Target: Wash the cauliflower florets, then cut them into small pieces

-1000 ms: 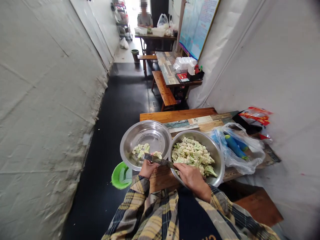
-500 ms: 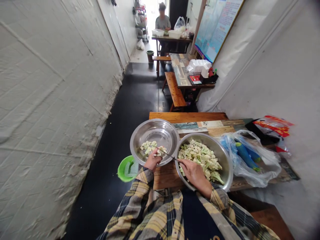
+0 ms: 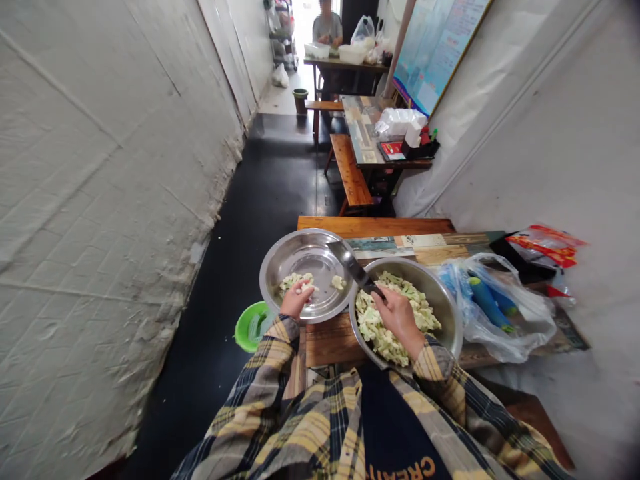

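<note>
Since the earlier frame, the knife [image 3: 353, 265] has been moving away from the left grip [image 3: 295, 301], and this grip has been shifting to the left. The right grip [image 3: 399, 317] is now clenching the knife by its handle. The knife is staying above the place where the left basin [image 3: 320, 257] and the right bowl [image 3: 447, 313] are meeting. Its long axis is running slantwise, from the handle at the near right to the blade end, which is pointing to the far left, over the left basin.

The left grip is reaching inside the left basin with fingers bent, touching the cauliflower pieces [image 3: 295, 280]; whether it is grasping one, I cannot tell. One lone piece [image 3: 339, 283] is lying to their right, apart from them. A larger heap [image 3: 387, 330] is filling much of the right bowl. Both vessels are resting on the wooden tabletop [image 3: 335, 340], and a clear plastic bag [image 3: 525, 333] is lying to the right.
</note>
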